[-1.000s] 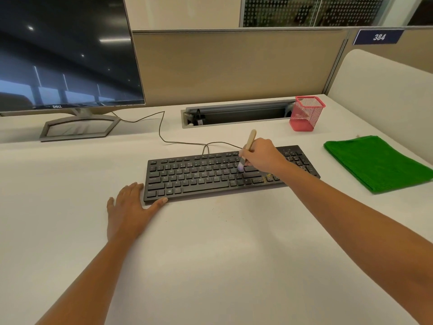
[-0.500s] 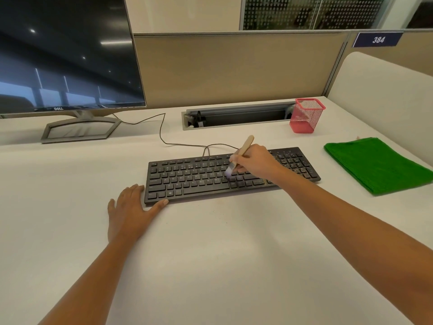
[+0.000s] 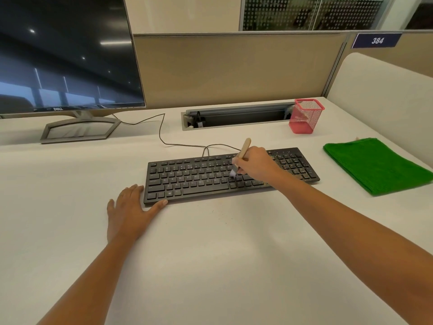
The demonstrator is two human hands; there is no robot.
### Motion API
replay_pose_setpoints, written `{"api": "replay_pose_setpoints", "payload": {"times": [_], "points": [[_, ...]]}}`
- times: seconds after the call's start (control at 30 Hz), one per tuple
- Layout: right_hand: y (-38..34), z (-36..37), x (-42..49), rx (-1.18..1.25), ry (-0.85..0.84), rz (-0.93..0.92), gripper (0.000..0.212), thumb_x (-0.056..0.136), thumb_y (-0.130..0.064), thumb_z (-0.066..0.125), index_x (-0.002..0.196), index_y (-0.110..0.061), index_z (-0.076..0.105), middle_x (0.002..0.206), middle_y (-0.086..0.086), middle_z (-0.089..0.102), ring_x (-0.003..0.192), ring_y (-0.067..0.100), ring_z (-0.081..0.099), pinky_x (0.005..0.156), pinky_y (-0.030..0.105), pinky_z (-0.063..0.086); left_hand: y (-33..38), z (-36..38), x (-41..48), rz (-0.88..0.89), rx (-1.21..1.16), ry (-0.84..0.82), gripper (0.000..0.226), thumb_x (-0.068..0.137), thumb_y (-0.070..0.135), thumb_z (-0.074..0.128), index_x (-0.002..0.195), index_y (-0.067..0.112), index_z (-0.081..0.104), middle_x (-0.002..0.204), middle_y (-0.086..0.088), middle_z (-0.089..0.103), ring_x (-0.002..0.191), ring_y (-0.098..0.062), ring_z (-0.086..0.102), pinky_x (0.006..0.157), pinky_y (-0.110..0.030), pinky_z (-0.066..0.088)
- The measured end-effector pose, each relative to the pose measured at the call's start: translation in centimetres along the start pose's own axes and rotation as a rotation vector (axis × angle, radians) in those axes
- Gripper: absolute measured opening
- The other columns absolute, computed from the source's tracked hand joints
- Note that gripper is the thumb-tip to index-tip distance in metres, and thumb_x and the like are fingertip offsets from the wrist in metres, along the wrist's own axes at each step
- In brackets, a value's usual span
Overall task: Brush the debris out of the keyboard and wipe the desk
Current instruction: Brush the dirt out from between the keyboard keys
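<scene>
A black keyboard [image 3: 199,179] lies on the white desk [image 3: 222,254], with pale crumbs scattered over its right keys and number pad. My right hand [image 3: 256,166] grips a small brush [image 3: 241,154] with a wooden handle; its pale bristles touch the keys right of the middle. My left hand [image 3: 131,213] lies flat on the desk, fingers apart, thumb against the keyboard's front left corner. A folded green cloth [image 3: 377,165] rests at the right of the desk. Fine specks dot the desk just in front of the keyboard.
A Dell monitor [image 3: 65,55] on a grey stand [image 3: 79,131] fills the back left. The keyboard's cable [image 3: 164,137] runs toward it. A cable slot [image 3: 236,118] and a red mesh pen cup [image 3: 304,116] sit at the back. Partition walls close the back and right.
My right hand swept the brush leftward over the keys, then drew it slightly back to the right. My left hand has stayed at the keyboard's corner.
</scene>
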State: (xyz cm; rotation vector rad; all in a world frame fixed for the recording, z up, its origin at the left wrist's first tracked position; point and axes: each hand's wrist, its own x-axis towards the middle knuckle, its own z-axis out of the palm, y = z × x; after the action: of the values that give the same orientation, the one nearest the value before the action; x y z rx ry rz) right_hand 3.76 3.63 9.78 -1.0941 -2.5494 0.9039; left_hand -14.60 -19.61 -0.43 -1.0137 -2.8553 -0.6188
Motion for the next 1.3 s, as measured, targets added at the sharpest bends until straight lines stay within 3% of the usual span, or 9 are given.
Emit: {"api": "replay_pose_setpoints", "payload": {"times": [0.07,0.17,0.37,0.57,0.67,0.87,1.07,1.17,1.3], "points": [[0.1,0.2,-0.1,-0.027,-0.056,0.017,0.032,0.095,-0.022,0.05,0.104,0.004,0.065,0.098,0.018,0.068,0.086,0.026,0.068,0.08,0.037,0.056,0.1,-0.1,0.0,0.002,-0.001,0.003,0.087,0.075,0.078,0.039,0.135,0.016,0.045,0.146,-0.003,0.041,0.138,-0.019,0.029,0.115,-0.048,0.014],[0.3,-0.1,-0.3,-0.015,-0.087,0.054,0.027,0.095,-0.016,0.049,0.103,0.006,0.063,0.098,0.019,0.067,0.082,0.029,0.068,0.079,0.037,0.057,0.1,-0.1,0.0,0.003,0.001,0.001,0.09,0.074,0.082,0.038,0.135,0.016,0.046,0.145,-0.003,0.041,0.138,-0.02,0.03,0.115,-0.048,0.015],[0.8,-1.3,0.3,0.137,0.109,0.06,0.028,0.096,-0.021,0.048,0.105,0.0,0.066,0.096,0.016,0.068,0.082,0.022,0.067,0.08,0.033,0.056,0.0,0.0,0.0,0.001,0.001,0.007,0.093,0.068,0.079,0.033,0.135,0.016,0.046,0.146,-0.003,0.041,0.139,-0.019,0.029,0.115,-0.047,0.015],[1.7,-1.0,-0.6,0.052,-0.051,-0.006,0.028,0.096,-0.025,0.05,0.107,-0.006,0.067,0.089,0.009,0.066,0.083,0.021,0.064,0.066,0.021,0.048,0.0,0.1,0.0,0.0,0.0,0.005,0.091,0.071,0.08,0.036,0.135,0.015,0.046,0.146,-0.003,0.041,0.139,-0.02,0.029,0.114,-0.047,0.015],[2.3,-1.8,-0.7,-0.05,-0.026,0.041,0.03,0.096,-0.023,0.05,0.105,0.001,0.066,0.082,0.007,0.061,0.076,0.022,0.06,0.064,0.028,0.049,0.0,0.1,0.0,0.005,0.002,0.006,0.085,0.077,0.076,0.043,0.135,0.015,0.046,0.145,-0.004,0.041,0.138,-0.02,0.03,0.114,-0.048,0.015],[3.5,-3.8,-0.1,-0.15,0.104,0.152,0.032,0.096,-0.023,0.049,0.109,0.003,0.063,0.094,0.015,0.063,0.075,0.02,0.055,0.05,0.018,0.035,0.1,0.0,-0.1,-0.006,0.0,0.0,0.083,0.077,0.073,0.043,0.137,0.015,0.044,0.147,-0.003,0.039,0.139,-0.02,0.028,0.115,-0.047,0.014],[4.1,-3.1,-1.0,-0.059,0.061,0.122,0.031,0.096,-0.025,0.05,0.104,0.001,0.066,0.086,0.009,0.059,0.074,0.018,0.055,0.054,0.02,0.038,0.4,-0.2,-0.2,-0.006,-0.004,-0.001,0.079,0.079,0.069,0.046,0.138,0.016,0.043,0.149,-0.003,0.037,0.141,-0.019,0.025,0.116,-0.046,0.011],[4.0,-3.3,-1.3,-0.053,0.008,0.144,0.029,0.096,-0.022,0.049,0.104,0.001,0.064,0.091,0.012,0.062,0.082,0.024,0.062,0.07,0.029,0.05,0.4,-0.3,-0.2,-0.005,0.001,-0.004,0.079,0.079,0.069,0.045,0.138,0.016,0.043,0.149,-0.003,0.037,0.141,-0.019,0.025,0.116,-0.046,0.011],[4.0,-3.9,-1.2,0.074,0.103,0.15,0.026,0.095,-0.019,0.05,0.105,0.0,0.065,0.098,0.017,0.067,0.085,0.027,0.067,0.075,0.032,0.054,0.4,-0.3,-0.2,-0.007,0.005,-0.011,0.083,0.076,0.072,0.041,0.137,0.016,0.043,0.148,-0.003,0.038,0.14,-0.019,0.026,0.115,-0.046,0.012]]}}
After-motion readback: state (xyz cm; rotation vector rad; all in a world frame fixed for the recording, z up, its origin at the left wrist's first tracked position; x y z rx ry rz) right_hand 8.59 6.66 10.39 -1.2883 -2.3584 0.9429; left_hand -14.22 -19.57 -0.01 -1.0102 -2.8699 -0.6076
